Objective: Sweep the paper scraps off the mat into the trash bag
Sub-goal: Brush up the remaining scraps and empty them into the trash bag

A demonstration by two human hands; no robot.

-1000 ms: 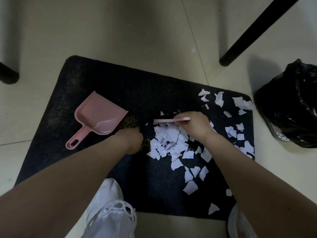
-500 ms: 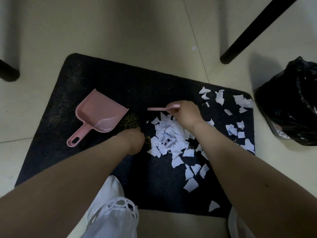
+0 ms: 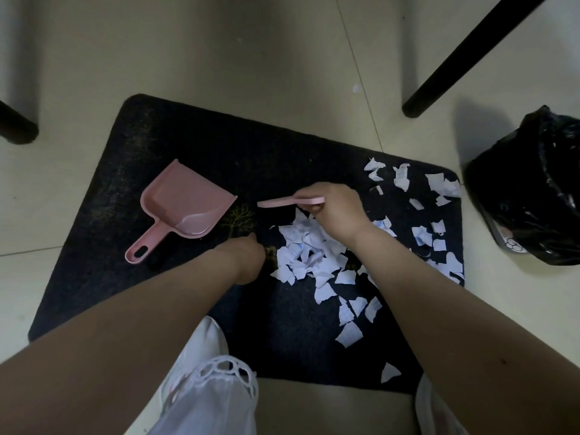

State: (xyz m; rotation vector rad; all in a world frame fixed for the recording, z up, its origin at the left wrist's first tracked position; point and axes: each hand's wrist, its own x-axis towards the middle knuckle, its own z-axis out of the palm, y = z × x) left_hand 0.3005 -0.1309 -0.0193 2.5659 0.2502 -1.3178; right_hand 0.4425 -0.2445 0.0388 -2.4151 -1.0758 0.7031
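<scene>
My left hand [image 3: 248, 259] fingers hidden, grip unclear; right hand [image 3: 335, 208] grips brush [image 3: 290, 201], bristles unseen. Dustpan [image 3: 185, 208] left of scraps [image 3: 309, 252]; trash bag [image 3: 533, 189] right, cropped.

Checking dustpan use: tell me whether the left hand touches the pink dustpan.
Apart. The head view shows bare mat between the left hand and the pink dustpan.

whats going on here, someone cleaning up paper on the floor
A person crouches over a dark mat strewn with torn paper scraps. The right hand grips a small pink brush at the far edge of the main pile. The left hand rests on the mat beside the pile, holding nothing visible. A pink dustpan lies empty to the left, and the black trash bag stands off the mat's right edge.
</scene>
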